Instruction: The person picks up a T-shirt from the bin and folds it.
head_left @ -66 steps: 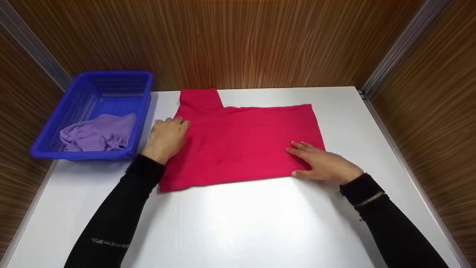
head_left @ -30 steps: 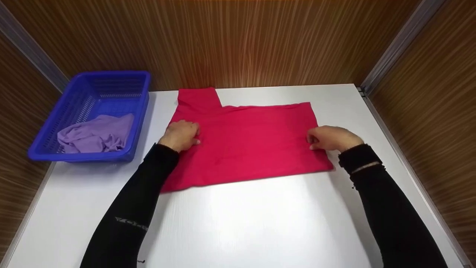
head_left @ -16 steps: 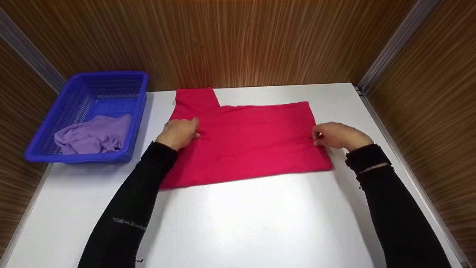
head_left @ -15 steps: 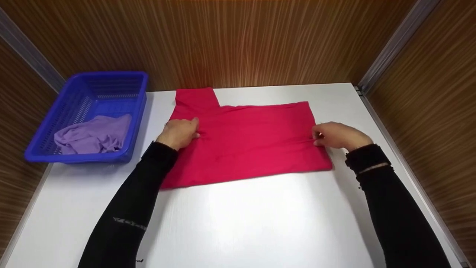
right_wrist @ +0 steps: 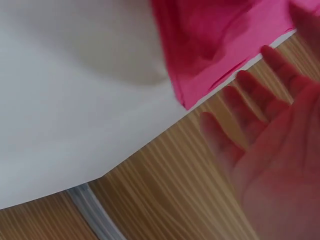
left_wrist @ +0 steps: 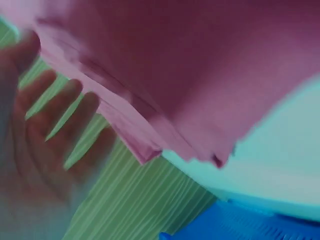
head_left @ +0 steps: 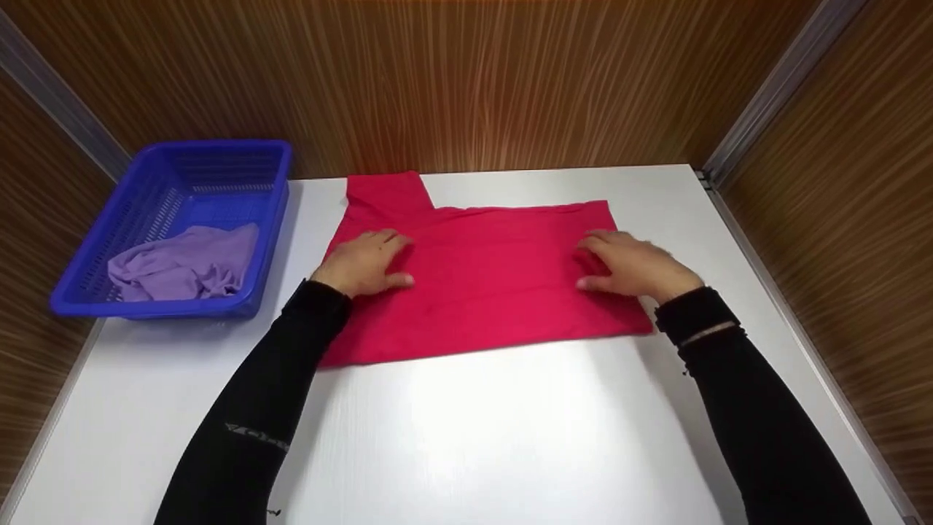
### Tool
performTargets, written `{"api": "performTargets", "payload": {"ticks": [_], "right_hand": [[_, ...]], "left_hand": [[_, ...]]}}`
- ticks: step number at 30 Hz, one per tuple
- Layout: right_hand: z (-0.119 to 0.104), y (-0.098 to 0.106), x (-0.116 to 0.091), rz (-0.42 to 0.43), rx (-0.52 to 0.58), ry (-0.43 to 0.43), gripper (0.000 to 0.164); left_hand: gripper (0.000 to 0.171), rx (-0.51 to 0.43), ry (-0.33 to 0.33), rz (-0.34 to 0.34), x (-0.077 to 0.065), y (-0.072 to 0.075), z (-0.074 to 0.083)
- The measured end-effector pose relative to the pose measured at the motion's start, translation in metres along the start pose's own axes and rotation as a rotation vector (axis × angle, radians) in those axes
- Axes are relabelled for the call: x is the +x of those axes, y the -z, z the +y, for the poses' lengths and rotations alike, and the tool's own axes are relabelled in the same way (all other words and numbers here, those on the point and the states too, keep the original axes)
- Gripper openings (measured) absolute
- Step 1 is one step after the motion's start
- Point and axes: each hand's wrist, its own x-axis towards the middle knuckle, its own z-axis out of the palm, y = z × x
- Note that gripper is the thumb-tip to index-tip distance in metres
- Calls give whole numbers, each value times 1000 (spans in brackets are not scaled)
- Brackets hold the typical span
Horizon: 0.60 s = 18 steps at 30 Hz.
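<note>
A pinkish-red T-shirt [head_left: 488,292] lies flat, folded lengthwise, with one sleeve [head_left: 390,193] sticking out toward the back wall. Over its left part is my left hand [head_left: 364,264], thumb and fingers spread apart. My right hand [head_left: 633,268] is over the shirt's right end, its fingers also apart. Both wrist views show the palms, with nothing held in the left hand [left_wrist: 55,135] or the right hand [right_wrist: 285,145]. Whether the fingertips touch the cloth is hard to tell.
To the left stands a blue plastic basket [head_left: 280,219] with a crumpled lilac cloth [head_left: 186,262] inside. Wood-grain panels [head_left: 510,80] close off the back and sides of the white table [head_left: 466,430].
Earlier both hands pinched the shirt, puckering it slightly between them. Now the fingers have spread and let go, and the right hand has shifted left, inward over the cloth.
</note>
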Motion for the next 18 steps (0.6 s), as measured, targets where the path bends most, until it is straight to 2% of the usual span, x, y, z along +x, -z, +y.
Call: {"api": "performTargets", "payload": {"ticks": [3, 6, 9, 12, 18], "right_hand": [[-10, -4, 10, -123, 100, 24, 103], [-15, -10, 18, -228, 129, 5, 120], [-17, -17, 18, -283, 113, -28, 127], [-20, -22, 11, -297, 97, -40, 130], [-30, -27, -13, -295, 76, -26, 130]], "left_hand": [[101, -107, 24, -183, -2, 1, 1], [110, -123, 41, -271, -5, -1, 2], [111, -119, 33, -281, -8, -5, 5], [112, -107, 23, -276, -15, -7, 9], [112, -51, 12, -271, -39, -13, 24]]}}
